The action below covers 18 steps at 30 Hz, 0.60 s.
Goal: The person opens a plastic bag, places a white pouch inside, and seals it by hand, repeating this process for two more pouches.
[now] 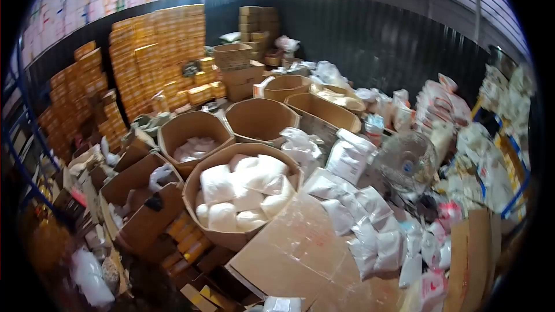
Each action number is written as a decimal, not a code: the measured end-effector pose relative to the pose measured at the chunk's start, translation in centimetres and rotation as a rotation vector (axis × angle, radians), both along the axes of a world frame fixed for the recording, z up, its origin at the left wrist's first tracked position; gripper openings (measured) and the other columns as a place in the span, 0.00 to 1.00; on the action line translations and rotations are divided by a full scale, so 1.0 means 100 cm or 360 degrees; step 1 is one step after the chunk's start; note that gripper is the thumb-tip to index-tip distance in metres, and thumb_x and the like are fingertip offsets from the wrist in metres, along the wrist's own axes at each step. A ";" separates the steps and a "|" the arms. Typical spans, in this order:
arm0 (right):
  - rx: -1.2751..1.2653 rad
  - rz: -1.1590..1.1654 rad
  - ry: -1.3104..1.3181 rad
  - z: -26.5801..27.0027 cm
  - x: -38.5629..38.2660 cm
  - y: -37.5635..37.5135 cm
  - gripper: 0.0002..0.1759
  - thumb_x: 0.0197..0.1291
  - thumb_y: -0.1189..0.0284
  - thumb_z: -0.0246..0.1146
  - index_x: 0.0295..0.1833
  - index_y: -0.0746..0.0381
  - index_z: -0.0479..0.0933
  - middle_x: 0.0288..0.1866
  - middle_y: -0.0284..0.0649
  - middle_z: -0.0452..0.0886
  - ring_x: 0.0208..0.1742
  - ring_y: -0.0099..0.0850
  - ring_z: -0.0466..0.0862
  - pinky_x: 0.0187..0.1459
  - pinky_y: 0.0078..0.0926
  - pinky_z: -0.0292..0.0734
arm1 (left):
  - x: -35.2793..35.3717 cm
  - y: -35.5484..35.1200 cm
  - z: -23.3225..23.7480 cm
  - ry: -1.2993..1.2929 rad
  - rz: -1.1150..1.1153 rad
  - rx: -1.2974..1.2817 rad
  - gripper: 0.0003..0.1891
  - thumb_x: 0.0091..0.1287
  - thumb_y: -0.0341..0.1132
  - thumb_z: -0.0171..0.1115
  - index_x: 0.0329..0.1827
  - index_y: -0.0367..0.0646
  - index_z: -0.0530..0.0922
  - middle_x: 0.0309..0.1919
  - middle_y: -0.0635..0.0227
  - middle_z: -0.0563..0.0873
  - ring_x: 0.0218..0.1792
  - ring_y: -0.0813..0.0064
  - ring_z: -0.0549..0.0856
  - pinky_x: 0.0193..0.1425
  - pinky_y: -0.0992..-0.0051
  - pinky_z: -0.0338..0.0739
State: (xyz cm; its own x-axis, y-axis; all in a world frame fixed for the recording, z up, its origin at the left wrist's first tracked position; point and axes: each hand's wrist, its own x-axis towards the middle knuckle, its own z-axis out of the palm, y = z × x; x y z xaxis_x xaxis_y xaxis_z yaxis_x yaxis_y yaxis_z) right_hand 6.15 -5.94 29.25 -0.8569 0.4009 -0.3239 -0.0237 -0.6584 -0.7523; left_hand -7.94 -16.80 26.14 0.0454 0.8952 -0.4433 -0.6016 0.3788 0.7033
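Observation:
Neither of my hands is in view. A round cardboard bin (193, 219) stands near the middle, holding several plump white pouches (248, 188). To its right lies a flat cardboard sheet (295, 248). More filled white pouches (367, 222) are spread over the sheet's right side, some overlapping. A larger white sack (350, 156) stands upright behind them. At the bottom edge one white pouch (283, 304) is partly cut off.
More open cardboard bins (261, 120) stand behind. Yellow boxes (167, 58) are stacked high at the back left. A round wire-guarded fan (406, 164) is at the right, with piled plastic bags (485, 150) beyond it. An open carton (139, 225) stands at the left.

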 end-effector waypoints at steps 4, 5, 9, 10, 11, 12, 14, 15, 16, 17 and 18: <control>0.0092 0.0384 0.0046 -0.029 -0.091 0.017 0.40 0.49 0.69 0.72 0.69 0.63 0.63 0.61 0.41 0.74 0.62 0.33 0.74 0.61 0.33 0.72 | -0.079 -0.015 -0.021 -0.0126 0.0334 0.0191 0.32 0.56 0.34 0.73 0.64 0.42 0.69 0.55 0.65 0.80 0.56 0.73 0.77 0.62 0.68 0.72; 0.0170 0.0454 0.0087 -0.034 -0.123 0.033 0.41 0.50 0.69 0.72 0.69 0.63 0.63 0.61 0.41 0.74 0.62 0.33 0.74 0.61 0.32 0.72 | -0.110 -0.013 -0.025 -0.0118 0.0435 0.0251 0.32 0.56 0.33 0.73 0.64 0.41 0.70 0.55 0.65 0.80 0.56 0.73 0.77 0.63 0.68 0.72; 0.1727 0.0265 -0.0061 0.055 -0.320 0.125 0.45 0.49 0.57 0.74 0.67 0.68 0.64 0.60 0.45 0.74 0.59 0.32 0.75 0.58 0.30 0.72 | -0.281 0.023 0.082 0.0241 0.0815 0.0496 0.35 0.59 0.35 0.70 0.69 0.43 0.64 0.55 0.69 0.78 0.50 0.74 0.80 0.52 0.71 0.79; 0.1223 0.0435 -0.0059 0.077 -0.371 0.152 0.48 0.49 0.56 0.74 0.69 0.70 0.62 0.61 0.50 0.74 0.57 0.33 0.77 0.55 0.27 0.74 | -0.339 0.033 0.079 0.0161 0.0861 0.0556 0.33 0.66 0.41 0.65 0.71 0.43 0.62 0.55 0.68 0.78 0.50 0.75 0.80 0.51 0.74 0.79; 0.1553 0.0084 -0.0118 0.057 -0.429 0.187 0.45 0.55 0.57 0.70 0.71 0.70 0.60 0.58 0.49 0.77 0.54 0.31 0.79 0.52 0.25 0.76 | -0.373 0.040 0.105 -0.0019 0.1007 0.0718 0.32 0.68 0.44 0.61 0.70 0.41 0.61 0.53 0.66 0.79 0.49 0.75 0.80 0.52 0.74 0.78; 0.1425 -0.0155 0.0055 0.091 -0.452 0.186 0.41 0.60 0.60 0.66 0.71 0.71 0.60 0.59 0.48 0.76 0.55 0.31 0.79 0.54 0.26 0.76 | -0.407 0.046 0.130 -0.0204 0.1133 0.0893 0.31 0.71 0.48 0.57 0.70 0.40 0.61 0.51 0.64 0.80 0.48 0.75 0.80 0.52 0.75 0.76; 0.1154 -0.0406 0.0246 0.119 -0.471 0.180 0.33 0.67 0.64 0.59 0.70 0.71 0.60 0.61 0.48 0.76 0.58 0.32 0.79 0.58 0.29 0.75 | -0.477 0.037 0.079 -0.0229 0.1483 0.0891 0.30 0.73 0.40 0.55 0.71 0.33 0.58 0.58 0.57 0.78 0.58 0.66 0.78 0.63 0.72 0.73; 0.1019 -0.0431 0.0253 0.111 -0.468 0.183 0.29 0.69 0.66 0.56 0.70 0.71 0.62 0.61 0.49 0.76 0.59 0.33 0.79 0.59 0.30 0.75 | -0.502 0.025 0.029 -0.0109 0.1709 0.0768 0.28 0.73 0.37 0.55 0.71 0.31 0.59 0.60 0.54 0.77 0.60 0.63 0.77 0.63 0.70 0.73; 0.0856 -0.0345 0.0142 0.086 -0.458 0.184 0.26 0.70 0.66 0.54 0.67 0.70 0.66 0.60 0.48 0.77 0.59 0.35 0.79 0.60 0.32 0.75 | -0.497 0.002 0.004 0.0062 0.1672 0.0592 0.26 0.72 0.34 0.55 0.70 0.32 0.61 0.61 0.54 0.77 0.61 0.61 0.77 0.63 0.69 0.74; 0.0593 -0.0214 0.0031 0.038 -0.447 0.193 0.23 0.69 0.69 0.55 0.64 0.71 0.70 0.58 0.46 0.78 0.57 0.36 0.81 0.59 0.32 0.76 | -0.486 -0.018 -0.022 0.0224 0.1601 0.0409 0.24 0.72 0.31 0.55 0.68 0.32 0.64 0.62 0.53 0.76 0.61 0.59 0.77 0.62 0.68 0.75; 0.0633 -0.0084 -0.0090 -0.024 -0.424 0.200 0.25 0.67 0.69 0.58 0.65 0.69 0.68 0.58 0.45 0.78 0.56 0.36 0.81 0.58 0.32 0.77 | -0.481 -0.012 -0.033 0.0196 0.1541 0.0356 0.24 0.72 0.31 0.55 0.68 0.32 0.64 0.62 0.53 0.76 0.61 0.59 0.77 0.62 0.68 0.75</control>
